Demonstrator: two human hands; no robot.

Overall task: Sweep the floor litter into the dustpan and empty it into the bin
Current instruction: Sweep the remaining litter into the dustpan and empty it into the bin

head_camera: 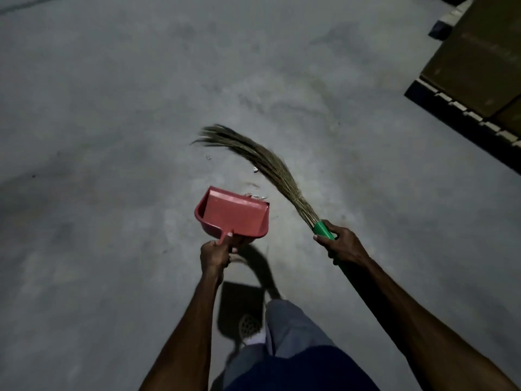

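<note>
My left hand [215, 253] grips the handle of a red plastic dustpan [232, 214], which is held above the grey concrete floor with its open mouth facing away from me. My right hand [339, 244] grips the green handle of a grass broom [270, 167]; its long bristles curve up and left, the tips beyond the pan. Small bits of pale litter [256, 170] lie on the floor between the bristles and the pan's front lip, with a few scraps [258, 196] right at the lip. No bin is in view.
Brown cardboard boxes [479, 52] on a dark pallet with pale blocks [462, 117] stand at the upper right. The concrete floor [112, 108] stretches wide to the left and ahead. My trouser leg and sandalled foot [249, 325] are below the pan.
</note>
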